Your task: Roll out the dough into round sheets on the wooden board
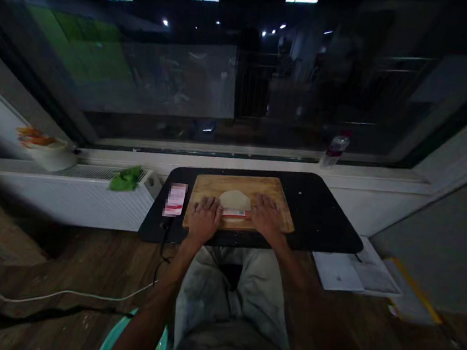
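Observation:
A round sheet of pale dough (235,199) lies on a wooden cutting board (224,181). Across its near part runs a rolling pin (234,213), which shows a white and red label in the middle. My left hand (206,216) rests over the pin's left end, fingers bent forward. On the right end lies my right hand (266,214), its fingers pointing away from me over the board. Both hands cover the pin's ends. A strip of dough shows on the near side of the pin.
The board stands on a black tabletop (324,218) before a dark window. At its left lies a phone (176,199) with a lit screen. A water bottle (335,150) stands on the sill. A radiator (101,197) carries a green bag (127,178). A teal basin (161,348) is on the floor.

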Motion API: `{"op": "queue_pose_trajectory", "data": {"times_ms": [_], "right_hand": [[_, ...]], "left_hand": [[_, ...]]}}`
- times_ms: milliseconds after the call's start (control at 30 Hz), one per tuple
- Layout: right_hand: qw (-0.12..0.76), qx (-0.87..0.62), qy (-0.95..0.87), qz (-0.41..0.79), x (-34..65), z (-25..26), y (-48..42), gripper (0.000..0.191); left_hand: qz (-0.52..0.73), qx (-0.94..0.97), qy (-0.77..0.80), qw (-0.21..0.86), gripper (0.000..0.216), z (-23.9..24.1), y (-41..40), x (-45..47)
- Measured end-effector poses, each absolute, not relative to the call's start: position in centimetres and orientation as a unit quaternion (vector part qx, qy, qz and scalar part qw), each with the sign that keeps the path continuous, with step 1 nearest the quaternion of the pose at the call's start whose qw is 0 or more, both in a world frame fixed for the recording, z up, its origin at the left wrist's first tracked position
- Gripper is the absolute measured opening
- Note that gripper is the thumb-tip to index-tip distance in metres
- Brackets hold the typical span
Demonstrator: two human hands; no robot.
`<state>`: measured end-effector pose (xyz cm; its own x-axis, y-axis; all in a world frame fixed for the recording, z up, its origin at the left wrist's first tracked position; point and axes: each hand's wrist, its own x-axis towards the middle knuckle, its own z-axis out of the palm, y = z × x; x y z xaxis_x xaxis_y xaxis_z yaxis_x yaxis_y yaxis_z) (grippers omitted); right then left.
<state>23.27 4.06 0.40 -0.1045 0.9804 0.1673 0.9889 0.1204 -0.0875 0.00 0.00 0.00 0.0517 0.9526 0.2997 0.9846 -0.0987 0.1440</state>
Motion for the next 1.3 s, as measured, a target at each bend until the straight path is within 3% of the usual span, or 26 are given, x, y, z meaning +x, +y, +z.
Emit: {"op": "queue_pose_trajectory", "data": {"times_ms": [400,600,1100,1300], "right_hand": [[0.142,-0.637,-0.757,-0.036,23.9,-0.5,2.7,0.061],[0.147,-0.631,-0.760,-0.040,23.8,-0.4,2.9,0.058],[0.130,-0.655,-0.744,-0.013,23.0,1.0,5.3,0.054],[0.140,-0.641,-0.755,-0.020,23.3,0.6,4.0,0.055]], "left_hand": [[-0.185,-0.741,-0.645,0.036,0.047,-0.6,-1.7,-0.5],[-0.157,-0.747,-0.646,0.015,0.068,-0.2,-1.4,-0.7],[-0.096,-0.757,-0.646,0.017,0.087,1.3,0.7,-0.7],[-0.115,-0.761,-0.638,0.009,0.085,0.8,-0.1,-0.9]]}}
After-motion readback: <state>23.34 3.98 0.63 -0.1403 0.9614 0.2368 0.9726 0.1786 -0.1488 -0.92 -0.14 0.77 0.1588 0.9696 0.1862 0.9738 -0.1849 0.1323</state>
